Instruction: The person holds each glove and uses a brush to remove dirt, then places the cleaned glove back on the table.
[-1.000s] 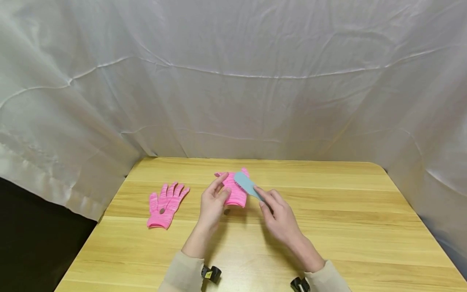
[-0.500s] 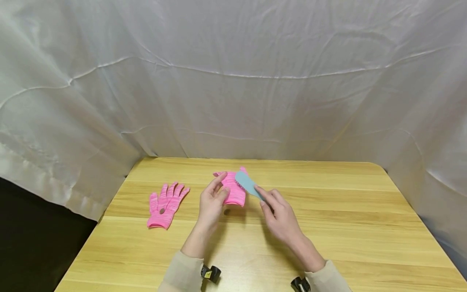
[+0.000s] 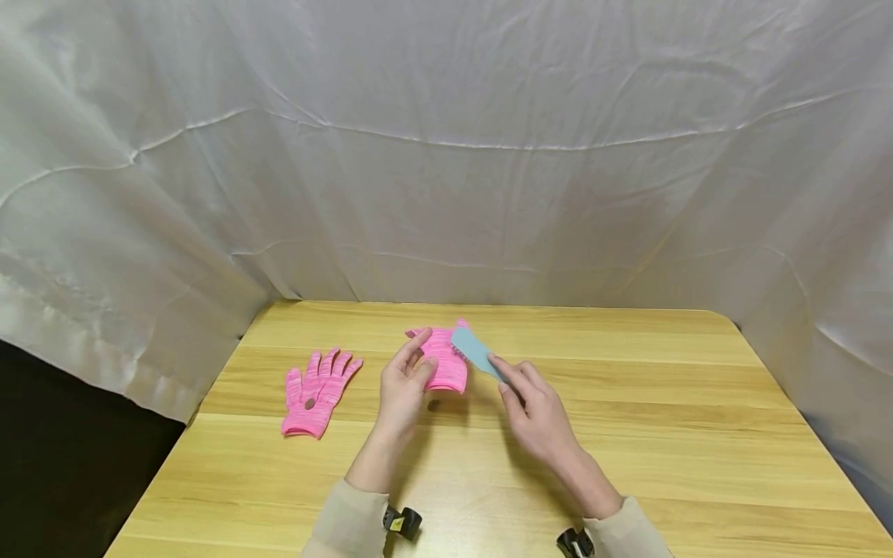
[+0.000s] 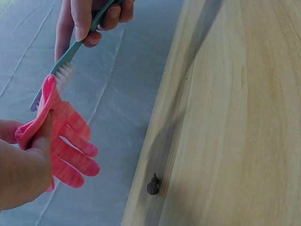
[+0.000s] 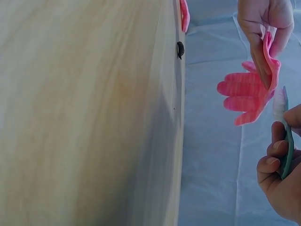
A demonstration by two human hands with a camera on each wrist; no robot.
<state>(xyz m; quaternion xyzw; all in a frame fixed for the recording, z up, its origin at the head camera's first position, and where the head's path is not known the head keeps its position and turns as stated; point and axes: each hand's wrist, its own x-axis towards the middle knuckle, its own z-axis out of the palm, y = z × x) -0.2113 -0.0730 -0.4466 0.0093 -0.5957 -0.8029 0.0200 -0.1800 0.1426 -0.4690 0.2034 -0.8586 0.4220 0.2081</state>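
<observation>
My left hand (image 3: 402, 391) grips a pink knit glove (image 3: 448, 373) above the table, thumb inside the cuff in the left wrist view. The glove's fingers hang free there. My right hand (image 3: 539, 415) holds a blue-green brush (image 3: 474, 353) by its handle. White bristles (image 5: 279, 104) face the glove's right side, very close to it; whether they touch is hard to tell. A second pink glove (image 3: 322, 387) lies flat on the table at the left, with a brown oval spot or piece on it.
A small dark brown lump (image 4: 153, 185) sits on the wooden table (image 3: 663, 434), below the held glove in the head view. Grey-white cloth (image 3: 446, 194) hangs behind the table and along its sides. Both wrists carry a small black device.
My left hand and the held glove have shifted slightly left. The brush has slid a little to the right across the glove, towards its right edge. The glove on the table has not moved.
</observation>
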